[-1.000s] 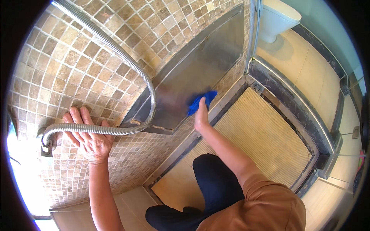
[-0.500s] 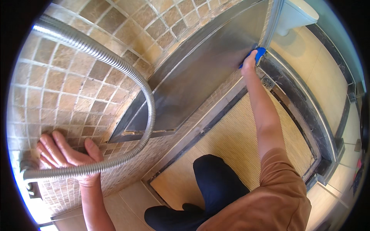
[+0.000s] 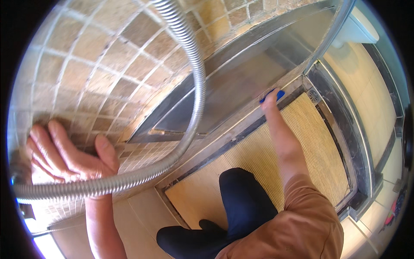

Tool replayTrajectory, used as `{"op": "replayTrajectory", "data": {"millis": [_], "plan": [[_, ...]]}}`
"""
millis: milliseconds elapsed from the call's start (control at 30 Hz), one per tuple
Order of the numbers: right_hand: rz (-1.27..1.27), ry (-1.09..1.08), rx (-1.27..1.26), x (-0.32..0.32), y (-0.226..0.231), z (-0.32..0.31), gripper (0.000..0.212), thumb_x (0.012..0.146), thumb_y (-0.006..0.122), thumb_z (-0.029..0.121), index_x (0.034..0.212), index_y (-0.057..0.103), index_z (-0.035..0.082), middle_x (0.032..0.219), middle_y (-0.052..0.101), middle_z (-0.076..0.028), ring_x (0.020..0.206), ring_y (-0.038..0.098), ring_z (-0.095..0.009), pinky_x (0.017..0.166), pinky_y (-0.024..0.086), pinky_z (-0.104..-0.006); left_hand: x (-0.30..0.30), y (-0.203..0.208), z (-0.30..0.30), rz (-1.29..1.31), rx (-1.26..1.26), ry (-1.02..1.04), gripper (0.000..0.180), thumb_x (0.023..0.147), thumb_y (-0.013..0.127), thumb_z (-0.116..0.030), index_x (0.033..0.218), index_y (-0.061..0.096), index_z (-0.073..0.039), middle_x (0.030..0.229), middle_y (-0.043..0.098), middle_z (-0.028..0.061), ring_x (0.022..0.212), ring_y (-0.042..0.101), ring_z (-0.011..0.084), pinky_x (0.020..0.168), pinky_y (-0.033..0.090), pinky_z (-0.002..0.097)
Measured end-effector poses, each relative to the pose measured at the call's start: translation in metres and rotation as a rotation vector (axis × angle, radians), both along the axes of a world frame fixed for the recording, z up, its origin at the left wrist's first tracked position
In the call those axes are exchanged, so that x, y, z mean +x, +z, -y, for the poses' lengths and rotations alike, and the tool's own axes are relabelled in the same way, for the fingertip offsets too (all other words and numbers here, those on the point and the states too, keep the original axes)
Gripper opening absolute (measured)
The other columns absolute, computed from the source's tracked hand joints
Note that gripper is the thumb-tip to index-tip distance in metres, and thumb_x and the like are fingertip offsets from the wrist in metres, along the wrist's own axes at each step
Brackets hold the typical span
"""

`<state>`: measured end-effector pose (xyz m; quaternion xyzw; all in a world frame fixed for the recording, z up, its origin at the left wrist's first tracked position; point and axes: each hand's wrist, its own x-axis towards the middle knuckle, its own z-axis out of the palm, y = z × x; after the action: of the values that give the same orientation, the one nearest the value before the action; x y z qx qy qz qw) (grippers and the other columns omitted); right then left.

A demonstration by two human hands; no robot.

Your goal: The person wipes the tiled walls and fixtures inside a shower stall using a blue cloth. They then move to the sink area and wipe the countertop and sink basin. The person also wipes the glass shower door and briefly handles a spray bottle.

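My left hand [image 3: 71, 157] is spread flat against the brown mosaic-tile wall [image 3: 82, 82] at the left, fingers apart and nothing in it. A ribbed metal shower hose [image 3: 198, 82] curves down in front of that wall and crosses over the heel of this hand. At the far end of my stretched right arm, my right hand [image 3: 270, 101] is closed on a small blue scrubber [image 3: 280, 94]. It works low on the wall, at the narrow tiled strip just below the dark, shiny panel [image 3: 258, 60]. My fingers partly hide the scrubber, so its exact kind is unclear.
My knees [image 3: 241, 194] are bent over a ribbed tan mat [image 3: 280, 142] on the shower floor. A round drain [image 3: 313, 95] sits at the far corner. Along the right runs a dark stone curb [image 3: 345, 108], with a white toilet [image 3: 358, 28] beyond it.
My right hand has moved the blue scrubber from the panel's far lower corner down and left to the strip beneath. My left hand stays on the wall; the view has shifted.
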<state>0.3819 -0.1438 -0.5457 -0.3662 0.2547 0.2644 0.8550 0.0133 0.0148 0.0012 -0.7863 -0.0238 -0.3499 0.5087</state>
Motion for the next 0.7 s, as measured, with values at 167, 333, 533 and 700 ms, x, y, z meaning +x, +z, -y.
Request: {"op": "replayTrajectory", "data": {"millis": [167,333,533,700], "plan": [[-0.223,0.059,0.087,-0.124,-0.054,-0.042,0.085,0.099,0.026,0.075,0.153,0.043,0.012,0.154,0.049,-0.008,0.136,0.05,-0.031,0.112,0.04,-0.0503,0.017,-0.006,0.009,0.041,-0.117,0.007,0.067,0.092,0.054,-0.039,0.143,0.052,0.005,0.152,0.044,0.0278,0.142,0.037,0.048,0.12,0.019,0.0625],[-0.581,0.376,0.095,-0.288,0.108,-0.092,0.082,0.097,0.031,0.071,0.156,0.038,0.014,0.163,0.037,-0.011,0.15,0.032,-0.037,0.118,0.02,-0.0667,-0.002,-0.008,0.013,0.038,-0.181,0.043,0.064,0.091,0.057,-0.035,0.142,0.054,0.002,0.15,0.047,0.0264,0.141,0.039,0.0475,0.12,0.022,0.0601],[-0.551,0.498,0.423,-0.34,0.197,-0.072,0.056,0.106,0.036,0.046,0.15,0.046,0.014,0.156,0.044,-0.012,0.144,0.039,-0.038,0.116,0.03,-0.0662,0.006,-0.008,0.02,0.066,-0.241,0.011,0.058,0.092,0.058,-0.036,0.142,0.056,-0.005,0.15,0.05,0.0164,0.141,0.044,0.0398,0.121,0.02,0.0592],[-0.296,0.575,0.638,-0.335,0.243,-0.02,0.026,0.102,0.043,0.007,0.121,0.062,0.008,0.131,0.063,-0.021,0.119,0.061,-0.043,0.1,0.052,-0.0619,0.004,-0.007,0.019,0.072,-0.246,-0.021,0.06,0.092,0.059,-0.035,0.145,0.055,-0.006,0.156,0.046,0.0162,0.145,0.041,0.0378,0.123,0.017,0.0563]]}}
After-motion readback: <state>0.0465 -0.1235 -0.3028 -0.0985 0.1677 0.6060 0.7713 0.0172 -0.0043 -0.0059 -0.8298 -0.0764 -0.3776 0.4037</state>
